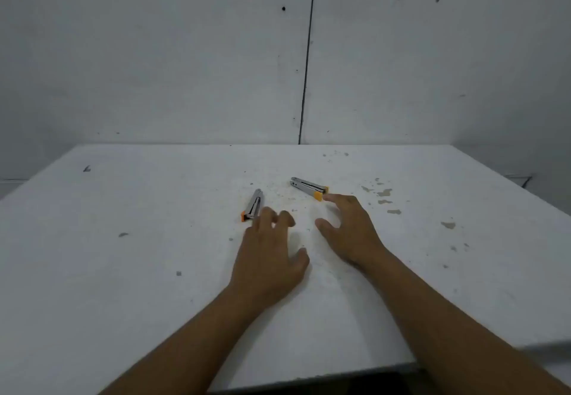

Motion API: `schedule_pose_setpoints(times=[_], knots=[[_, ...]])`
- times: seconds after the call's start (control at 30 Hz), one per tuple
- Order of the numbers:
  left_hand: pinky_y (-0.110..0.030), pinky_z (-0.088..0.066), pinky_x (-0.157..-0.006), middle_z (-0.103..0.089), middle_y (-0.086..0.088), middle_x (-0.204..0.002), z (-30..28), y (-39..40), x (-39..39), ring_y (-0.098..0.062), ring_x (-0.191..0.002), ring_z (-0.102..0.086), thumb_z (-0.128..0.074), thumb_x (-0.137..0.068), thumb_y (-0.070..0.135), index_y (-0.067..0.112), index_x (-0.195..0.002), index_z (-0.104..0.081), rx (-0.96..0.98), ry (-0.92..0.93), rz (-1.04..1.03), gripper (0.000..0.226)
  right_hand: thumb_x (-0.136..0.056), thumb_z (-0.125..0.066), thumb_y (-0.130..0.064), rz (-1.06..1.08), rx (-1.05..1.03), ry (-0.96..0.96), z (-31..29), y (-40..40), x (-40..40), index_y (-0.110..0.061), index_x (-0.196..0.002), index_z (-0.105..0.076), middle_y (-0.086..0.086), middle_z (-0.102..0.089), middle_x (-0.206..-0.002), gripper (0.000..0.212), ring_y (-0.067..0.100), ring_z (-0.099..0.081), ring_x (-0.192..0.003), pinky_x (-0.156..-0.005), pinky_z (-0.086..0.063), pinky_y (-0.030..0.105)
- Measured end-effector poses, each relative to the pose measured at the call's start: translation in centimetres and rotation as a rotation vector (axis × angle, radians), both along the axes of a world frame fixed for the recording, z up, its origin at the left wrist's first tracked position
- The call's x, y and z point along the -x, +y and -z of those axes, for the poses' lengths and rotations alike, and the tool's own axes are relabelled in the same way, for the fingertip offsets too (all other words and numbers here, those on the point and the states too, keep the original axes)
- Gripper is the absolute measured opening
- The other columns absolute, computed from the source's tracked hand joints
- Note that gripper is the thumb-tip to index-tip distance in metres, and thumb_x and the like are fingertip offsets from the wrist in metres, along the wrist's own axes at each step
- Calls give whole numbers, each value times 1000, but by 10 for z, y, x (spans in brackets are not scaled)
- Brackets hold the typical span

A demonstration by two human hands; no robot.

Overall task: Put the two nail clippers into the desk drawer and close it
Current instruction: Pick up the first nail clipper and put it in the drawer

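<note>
On the scuffed white desk top (123,271), two slim chrome nail clippers with orange plastic end caps lie near the middle, and everything else can be placed from them. The left nail clipper (252,206) lies almost straight away from the person, its orange cap at the near end; the right nail clipper (309,188) sits apart from it, farther back and angled, its orange cap toward the person's right. The left hand (268,255) is palm-down just in front of the left nail clipper, fingers loosely spread and slightly curled, the fingertips just beside the orange cap — whether they touch it cannot be told — and it grips nothing. The right hand (349,231) is likewise open and empty, thumb held apart from the fingers, its longest fingertip right at the orange cap of the right nail clipper, contact unclear. Both bare forearms run back from the hands to the near edge of the desk. Grey chipped patches (383,197) mark the surface to the right of the right nail clipper. Behind the desk stands a pale wall (154,54) with a dark vertical seam (307,54) — it rises roughly in line with the right nail clipper.
</note>
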State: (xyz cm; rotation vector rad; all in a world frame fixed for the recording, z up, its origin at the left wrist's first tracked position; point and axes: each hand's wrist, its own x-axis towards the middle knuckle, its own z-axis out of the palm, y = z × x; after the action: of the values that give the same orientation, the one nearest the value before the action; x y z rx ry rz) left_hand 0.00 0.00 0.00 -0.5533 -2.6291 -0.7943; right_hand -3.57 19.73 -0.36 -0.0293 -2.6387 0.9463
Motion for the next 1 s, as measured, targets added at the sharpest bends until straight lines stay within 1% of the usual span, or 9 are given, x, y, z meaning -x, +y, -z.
schedule_pose_setpoints(times=[0.07,0.13,0.23,0.33,0.5,0.67,0.77,0.9,1.0], knots=[[-32,-43,-96,-48,4,-126,1,11,11,-16,-113,-50,-57,-84,43,24,-126,-50,2,-17,151,47,-87,-69,-36,12,7,-7,-2,2,14,-24,-142,-51,1,-51,-142,59,18,-52,-128,-99,-32,20],[-29,-41,-97,-49,6,-130,0,19,23,-14,-116,-50,-56,-86,43,24,-131,-49,0,-52,199,50,-86,-71,-37,17,13,-30,-5,2,30,-24,-143,-49,2,-52,-142,63,19,-52,-127,-97,-32,21],[-24,-36,-94,-51,7,-129,6,29,40,-12,-115,-50,-57,-88,45,24,-133,-48,-23,-52,187,51,-85,-73,-38,30,33,-36,-2,0,53,-23,-145,-48,5,-53,-141,67,22,-54,-126,-97,-36,24],[-28,-43,-94,-53,8,-121,11,32,48,-11,-110,-50,-54,-86,53,25,-126,-51,-20,-39,149,49,-86,-72,-36,46,42,-40,-2,-2,71,-17,-144,-49,8,-55,-137,65,23,-55,-122,-96,-40,27],[-27,-45,-91,-54,9,-114,15,34,51,-9,-103,-50,-53,-83,57,26,-115,-54,-20,-51,128,44,-91,-65,-37,87,-25,-54,0,-8,82,-10,-123,-63,6,-51,-120,42,22,-58,-101,-86,-45,28],[-31,-45,-91,-52,10,-113,15,30,49,-11,-104,-51,-55,-81,55,29,-110,-55,-40,-63,154,39,-94,-63,-31,126,-32,-57,-4,-7,68,-10,-112,-62,5,-47,-114,28,19,-54,-88,-82,-47,29],[-32,-45,-92,-52,11,-117,11,28,47,-13,-108,-51,-55,-81,56,30,-113,-55,-14,-80,185,42,-96,-61,-32,146,89,-77,-9,-1,49,-10,-112,-63,5,-48,-115,27,15,-53,-88,-70,-39,18],[-33,-44,-98,-52,14,-128,8,27,40,-13,-115,-50,-54,-81,61,33,-122,-54,56,-97,247,49,-93,-62,-37,198,310,-52,-20,17,12,-15,-104,-69,7,-64,-110,26,16,-62,-88,-66,-40,21],[-29,-39,-101,-51,17,-131,6,30,32,-11,-118,-50,-55,-82,60,35,-124,-53,87,-87,317,49,-94,-62,-36,248,392,-8,-29,31,-28,-17,-104,-70,7,-66,-110,24,12,-61,-81,-61,-40,19]])
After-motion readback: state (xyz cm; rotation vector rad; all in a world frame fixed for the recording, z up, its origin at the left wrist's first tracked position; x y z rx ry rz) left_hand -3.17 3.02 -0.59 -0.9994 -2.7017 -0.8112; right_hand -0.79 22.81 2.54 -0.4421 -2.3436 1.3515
